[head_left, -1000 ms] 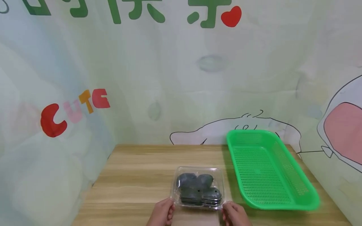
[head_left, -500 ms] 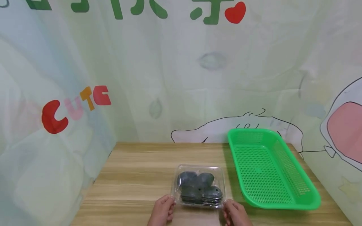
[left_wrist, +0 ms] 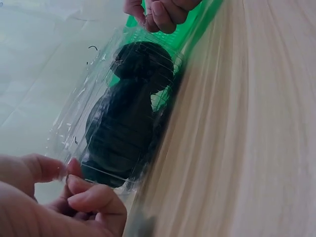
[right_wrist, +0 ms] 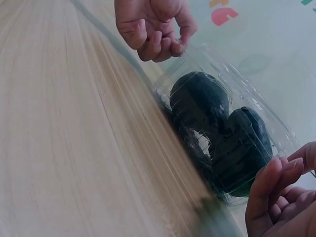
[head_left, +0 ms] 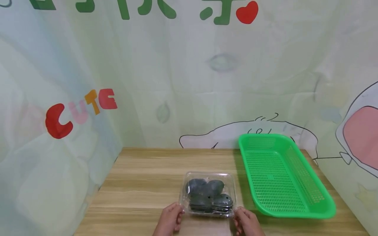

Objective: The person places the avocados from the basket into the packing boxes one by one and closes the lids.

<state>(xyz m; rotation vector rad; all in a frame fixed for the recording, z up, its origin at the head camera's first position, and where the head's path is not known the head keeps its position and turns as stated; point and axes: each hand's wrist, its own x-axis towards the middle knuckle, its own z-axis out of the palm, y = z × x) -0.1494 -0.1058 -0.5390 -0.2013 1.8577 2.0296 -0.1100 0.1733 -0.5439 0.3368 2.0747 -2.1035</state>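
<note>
A clear plastic clamshell box (head_left: 210, 176) sits near the front of the table. Through its lid I see dark grey rounded pieces (head_left: 196, 186) at the back and stacked thin ones in front, some with a small hole; their kind is not plain. My left hand (head_left: 170, 217) pinches the box's front left corner between thumb and fingers. At the front right corner, my right hand (head_left: 247, 220) pinches the rim the same way. Both wrist views show the box from the side, with thumb and fingertips on its edge (left_wrist: 74, 180).
A green plastic basket (head_left: 320, 200) with a perforated bottom stands to the right of the box, close to my right hand. Under everything is a wood-grain table (head_left: 141, 183). A printed curtain (head_left: 141, 65) hangs behind the table and along its sides.
The head view has shifted slightly. Both hands keep their hold on the box's front corners, and the box and basket stay in place on the table.
</note>
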